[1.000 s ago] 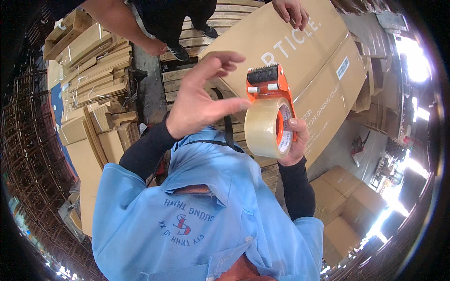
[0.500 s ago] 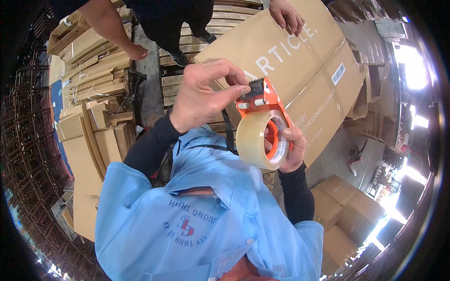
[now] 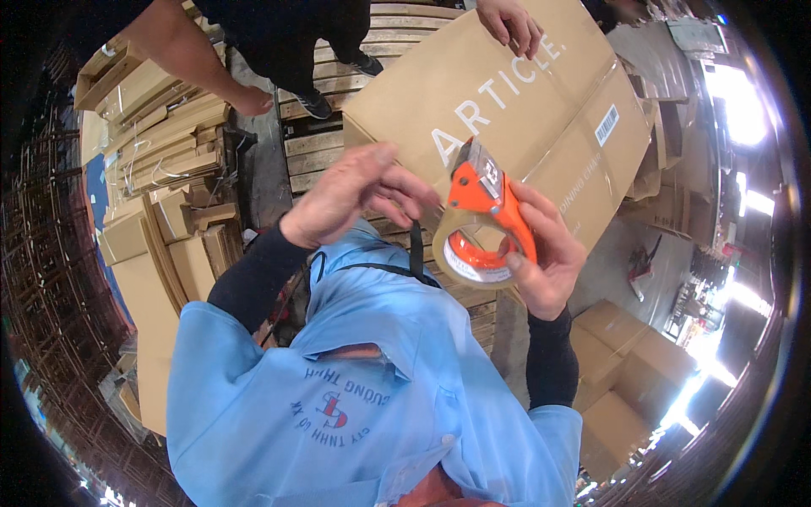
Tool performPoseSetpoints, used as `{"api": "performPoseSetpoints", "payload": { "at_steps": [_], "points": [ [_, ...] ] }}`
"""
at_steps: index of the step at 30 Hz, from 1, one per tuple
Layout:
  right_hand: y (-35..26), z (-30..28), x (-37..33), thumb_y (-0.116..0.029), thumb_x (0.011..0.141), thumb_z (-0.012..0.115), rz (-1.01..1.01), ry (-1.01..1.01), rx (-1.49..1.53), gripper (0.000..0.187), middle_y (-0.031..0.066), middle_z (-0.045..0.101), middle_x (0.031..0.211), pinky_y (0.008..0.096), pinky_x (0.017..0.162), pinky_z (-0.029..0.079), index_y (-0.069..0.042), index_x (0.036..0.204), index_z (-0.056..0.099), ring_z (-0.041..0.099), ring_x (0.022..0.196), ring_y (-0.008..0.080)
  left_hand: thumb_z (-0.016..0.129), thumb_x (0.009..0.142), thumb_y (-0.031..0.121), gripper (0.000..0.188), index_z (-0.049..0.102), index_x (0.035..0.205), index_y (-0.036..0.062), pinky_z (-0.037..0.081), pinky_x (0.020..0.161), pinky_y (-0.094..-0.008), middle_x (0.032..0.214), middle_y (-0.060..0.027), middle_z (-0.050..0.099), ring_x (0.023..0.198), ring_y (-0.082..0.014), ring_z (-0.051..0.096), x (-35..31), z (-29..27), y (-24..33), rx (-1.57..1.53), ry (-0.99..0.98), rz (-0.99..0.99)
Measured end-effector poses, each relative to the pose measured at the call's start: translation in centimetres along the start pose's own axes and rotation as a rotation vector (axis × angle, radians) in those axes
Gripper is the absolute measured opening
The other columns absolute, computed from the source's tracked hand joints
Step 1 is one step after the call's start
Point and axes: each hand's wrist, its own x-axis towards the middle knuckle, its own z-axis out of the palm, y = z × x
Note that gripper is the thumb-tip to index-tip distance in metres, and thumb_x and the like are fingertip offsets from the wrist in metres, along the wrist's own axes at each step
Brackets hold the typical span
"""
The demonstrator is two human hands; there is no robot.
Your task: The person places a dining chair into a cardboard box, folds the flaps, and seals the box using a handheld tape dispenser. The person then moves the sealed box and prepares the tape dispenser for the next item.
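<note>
Holding an orange tape dispenser (image 3: pixel 490 196) in the head view, the right hand (image 3: pixel 553 253) sits at 3 o'clock, its fingers wrapped around the dispenser's frame and its thumb against the tape roll (image 3: pixel 477 272). The dispenser is just off the middle, toward 2 o'clock, with its cutting end tilted up toward 12 o'clock.

At 11 o'clock from the middle, the left hand (image 3: pixel 359 190) hangs beside the dispenser, fingertips near it but apart, the fingers loosely bent and slightly spread. A black strap (image 3: pixel 416 249) hangs just below them.

Toward 1 o'clock lies a large brown carton (image 3: pixel 583 93) with pale lettering and a white barcode label (image 3: pixel 606 125). A co-worker's hand (image 3: pixel 511 27) rests at its upper edge, also at 1 o'clock; that person's other hand (image 3: pixel 252 100) hangs between 10 and 11 o'clock.

Wooden slats (image 3: pixel 314 160) show at 11 o'clock, stacked flat cardboard (image 3: pixel 165 152) at 10 o'clock, more brown boxes (image 3: pixel 625 338) at 4 o'clock, and the wearer's light-blue shirt (image 3: pixel 338 363) at 6 o'clock.
</note>
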Motion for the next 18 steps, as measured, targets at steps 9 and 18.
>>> {"api": "performPoseSetpoints", "payload": {
  "at_steps": [9, 18],
  "points": [
    [-0.5, 0.0, 1.6, 0.002, 0.053, 0.075, -0.609, -0.368, -0.858, 0.051, 0.004, 0.067, 0.127, 0.0356, 0.068, 0.057, -0.009, 0.102, 0.074, 0.067, 0.088, 0.0293, 0.064, 0.101, 0.025, 0.029, 0.057, 0.119, 0.0039, 0.06, 0.078, -0.0285, 0.112, -0.0073, 0.07, 0.094, -0.0093, 0.068, -0.1, 0.3, -0.9, 0.042, 0.028, -0.067],
    [0.1, 0.9, 1.2, 0.001, 0.057, 0.075, -0.593, -0.527, -0.874, 0.051, 0.0036, 0.065, 0.13, 0.0369, 0.069, 0.058, -0.01, 0.106, 0.073, 0.067, 0.097, 0.031, 0.07, 0.096, 0.016, 0.022, 0.058, 0.111, 0.005, 0.055, 0.083, -0.0251, 0.11, -0.0076, 0.072, 0.097, -0.0105, 0.069, -1.0, -1.3, -4.7, -0.19, 0.076, -0.035]
  ]
}}
